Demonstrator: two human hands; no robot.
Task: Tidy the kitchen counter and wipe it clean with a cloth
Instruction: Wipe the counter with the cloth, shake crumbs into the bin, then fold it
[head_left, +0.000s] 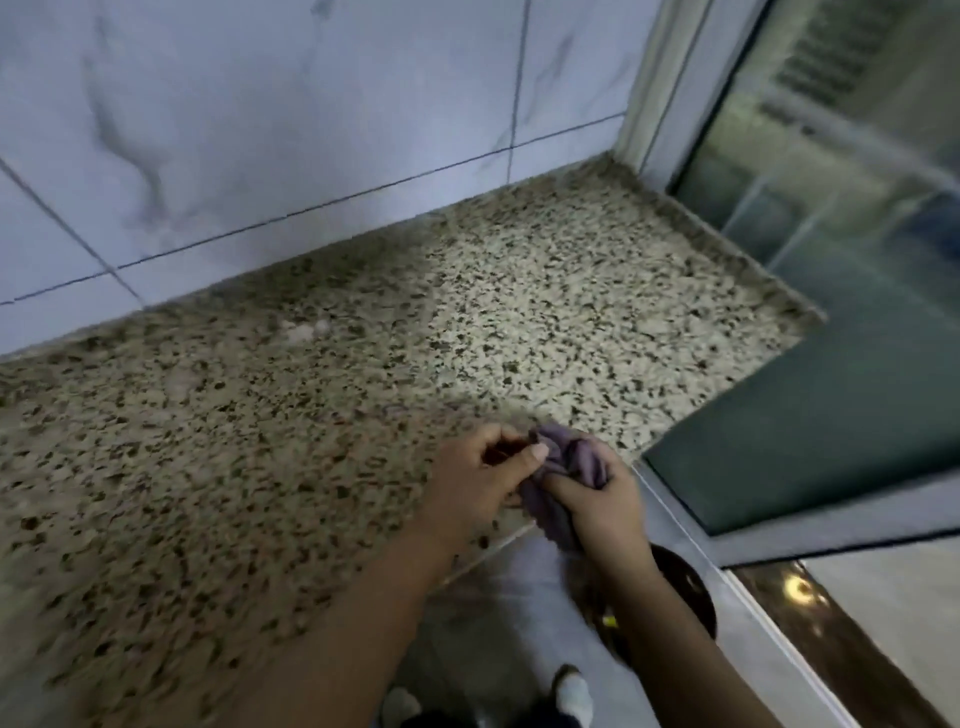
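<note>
A wall of pale marbled tiles (311, 130) with dark grout lines rises along the far side. To the right stands a window frame (660, 93) with glass (841, 171) that shows a blurred outdoor scene, and a dark green pane (810, 436) lies just below it. Lower down, the light floor (514, 613) shows, with a dark round object (685, 587) and a foot in a white sock (574, 693) on it.

Both hands on a cloth (563, 467) over the counter's (311, 415) near edge, wall (260, 130) behind, window (831, 208) to the right.
</note>
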